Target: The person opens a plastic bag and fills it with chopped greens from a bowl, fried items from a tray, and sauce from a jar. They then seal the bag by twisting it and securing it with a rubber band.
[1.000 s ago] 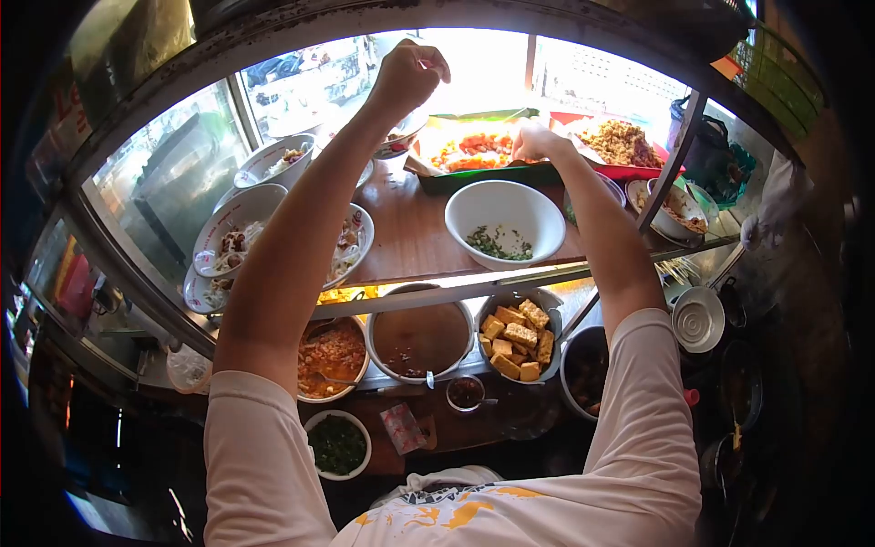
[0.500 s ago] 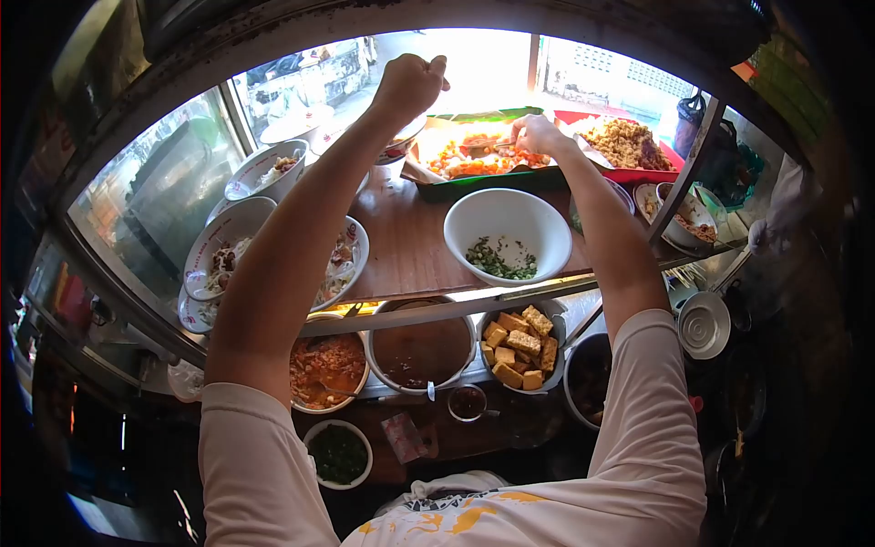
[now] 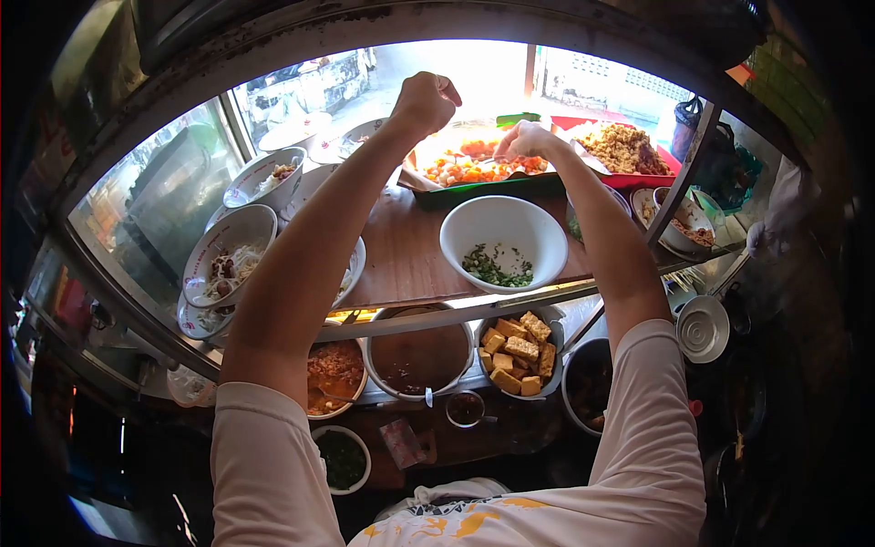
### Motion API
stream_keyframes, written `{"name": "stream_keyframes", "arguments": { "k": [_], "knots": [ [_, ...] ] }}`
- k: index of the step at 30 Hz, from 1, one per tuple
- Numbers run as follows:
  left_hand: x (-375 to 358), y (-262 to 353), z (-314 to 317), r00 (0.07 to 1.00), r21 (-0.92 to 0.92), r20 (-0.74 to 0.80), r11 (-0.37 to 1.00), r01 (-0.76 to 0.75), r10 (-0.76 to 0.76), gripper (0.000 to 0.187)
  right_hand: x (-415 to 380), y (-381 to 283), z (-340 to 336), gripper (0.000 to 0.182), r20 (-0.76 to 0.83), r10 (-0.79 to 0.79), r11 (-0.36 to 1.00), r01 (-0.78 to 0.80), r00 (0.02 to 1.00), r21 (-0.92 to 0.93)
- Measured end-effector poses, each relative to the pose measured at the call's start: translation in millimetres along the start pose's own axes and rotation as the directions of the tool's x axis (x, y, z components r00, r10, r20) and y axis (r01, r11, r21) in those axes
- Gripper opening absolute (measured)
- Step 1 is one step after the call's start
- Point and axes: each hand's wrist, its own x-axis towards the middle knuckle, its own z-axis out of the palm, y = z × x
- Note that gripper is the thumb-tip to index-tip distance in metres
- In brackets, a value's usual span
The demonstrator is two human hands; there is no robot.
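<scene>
My left hand is closed in a fist at the near left of a green-edged tray of orange and white food pieces. Whatever its curled fingers hold is hidden. Over the right part of that tray, my right hand pinches a thin handle, apparently a spoon, whose tip is lost among the bright food. Nearer to me, below both hands, a white bowl on the wooden shelf contains chopped green herbs and dark bits.
Bowls of noodles crowd the left side. A red tray of brown crumbly food sits at the right. Below the shelf edge are a pot of brown broth, a reddish stew, fried tofu and tempeh, and a bowl of greens.
My left hand has come lower and slightly right, towards the tray. My right hand has shifted slightly left and down, still over the orange food. The view has moved a little.
</scene>
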Motion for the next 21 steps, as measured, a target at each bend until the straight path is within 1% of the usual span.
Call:
{"name": "stream_keyframes", "arguments": {
  "k": [2,6,7,9,10,11,12,14,18,19,21],
  "knots": [
    [4,-8,6,1.0,0.002,-0.001,1.0,-0.015,0.015,0.02,-1,4,-6,0.025,0.016,0.028,0.999,-0.029,0.999,0.043],
    [17,-24,20,0.998,0.008,-0.03,0.998,-0.061,0.062,0.02,-6,10,-21,0.027,0.002,0.071,0.997,-0.071,0.997,0.02],
    [18,-25,24,0.999,0.017,-0.02,0.999,-0.031,0.032,0.02,-14,3,-26,0.028,-0.02,0.104,0.995,-0.104,0.994,0.005],
    [23,-26,31,1.0,0.036,-0.004,0.999,0.027,-0.026,0.018,-16,3,-37,0.028,-0.035,0.12,0.993,-0.119,0.992,0.024],
    [23,-25,34,0.997,0.06,0.008,0.995,0.076,-0.077,0.018,-17,3,-41,0.029,-0.04,0.129,0.991,-0.128,0.991,0.035],
    [24,-24,38,0.992,0.084,0.018,0.989,0.124,-0.126,0.017,-17,3,-46,0.029,-0.079,0.146,0.989,-0.146,0.986,0.002],
    [25,-21,41,0.985,0.109,0.025,0.98,0.169,-0.173,0.017,-17,3,-52,0.029,-0.096,0.135,0.99,-0.137,0.986,-0.014],
    [30,-28,51,0.976,0.126,0.063,0.972,0.2,-0.209,0.015,-20,1,-61,0.03,-0.122,0.116,0.991,-0.123,0.986,-0.048],
    [40,-33,63,0.96,0.181,0.093,0.953,0.243,-0.263,0.014,-26,-13,-79,0.027,-0.269,-0.003,0.99,-0.035,0.963,-0.139],
    [42,-35,65,0.956,0.194,0.094,0.947,0.255,-0.277,0.014,-37,-30,-86,0.036,-0.248,0.058,0.984,-0.097,0.967,-0.148],
    [56,-48,73,0.956,0.192,0.095,0.947,0.256,-0.278,0.012,-49,-46,-87,0.032,-0.297,-0.072,0.988,0.026,0.952,-0.155]
  ]
}}
